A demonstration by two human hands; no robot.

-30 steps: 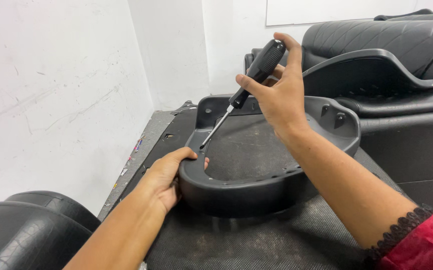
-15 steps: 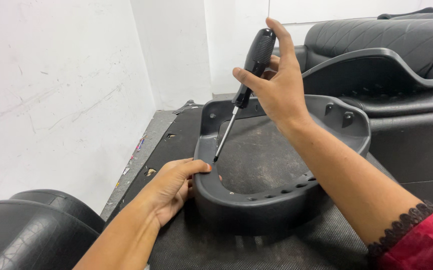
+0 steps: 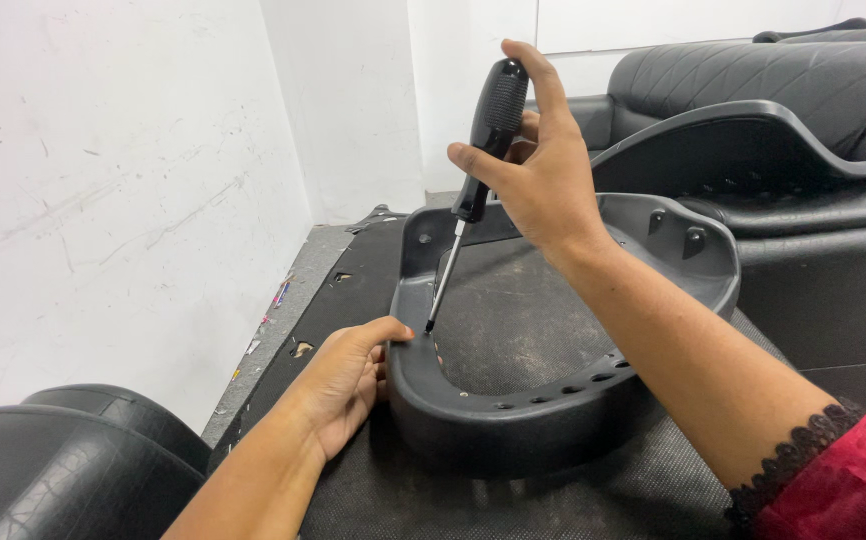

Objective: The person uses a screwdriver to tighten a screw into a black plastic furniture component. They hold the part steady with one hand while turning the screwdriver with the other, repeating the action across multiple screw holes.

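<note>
A black plastic horseshoe-shaped frame (image 3: 513, 420) lies on a dark rubber-matted bench (image 3: 393, 500). My left hand (image 3: 348, 375) grips its near left rim, thumb over the edge. My right hand (image 3: 538, 165) holds a screwdriver (image 3: 473, 180) with a black ribbed handle, nearly upright. Its metal tip rests inside the frame's left rim, just beside my left thumb. The frame's near wall has a row of small holes. My right sleeve cuff is red with black lace.
A white wall (image 3: 103, 180) runs along the left. Black quilted seats (image 3: 783, 80) and another moulded black shell (image 3: 753, 140) are stacked at the right behind the frame. A black cushion (image 3: 53, 470) sits at the bottom left. Small scraps lie along the grey bench edge (image 3: 283, 300).
The screwdriver has tipped more upright and its tip has come down to the frame's left inner rim. My left hand stays on the rim; the view has shifted slightly.
</note>
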